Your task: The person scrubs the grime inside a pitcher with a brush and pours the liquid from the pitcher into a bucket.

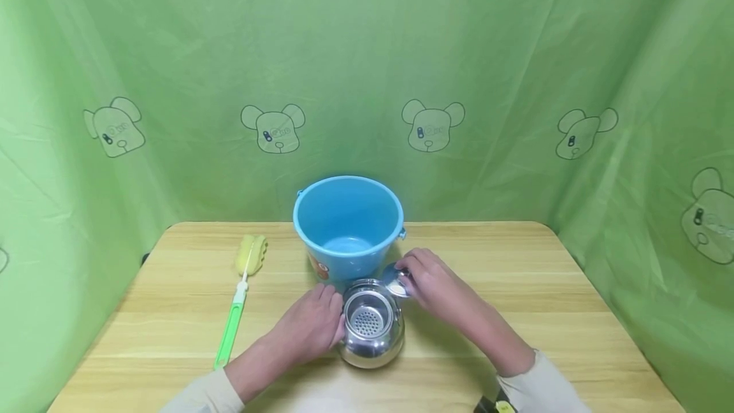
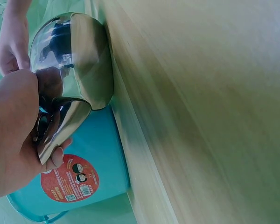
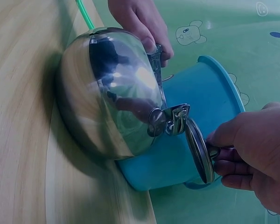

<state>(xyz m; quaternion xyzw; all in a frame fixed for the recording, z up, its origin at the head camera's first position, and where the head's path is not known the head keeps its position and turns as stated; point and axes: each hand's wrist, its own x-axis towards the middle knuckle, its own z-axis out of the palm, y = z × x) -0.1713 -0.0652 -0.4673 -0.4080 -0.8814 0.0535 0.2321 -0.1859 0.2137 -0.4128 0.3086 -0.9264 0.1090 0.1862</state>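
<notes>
Blue bucket (image 1: 351, 266), sponge brush (image 1: 239, 294), green curtain (image 1: 355, 50)

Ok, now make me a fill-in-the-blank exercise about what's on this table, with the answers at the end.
1. The metal teapot is uncovered while the right hand holds its ____.
2. The strainer in the teapot's mouth is pierced with many small ____.
3. The sponge brush has a yellow head and a ____ handle.
4. In the head view, the sponge brush lies to the ____ of the bucket.

Missing words: lid; holes; green; left.
</notes>
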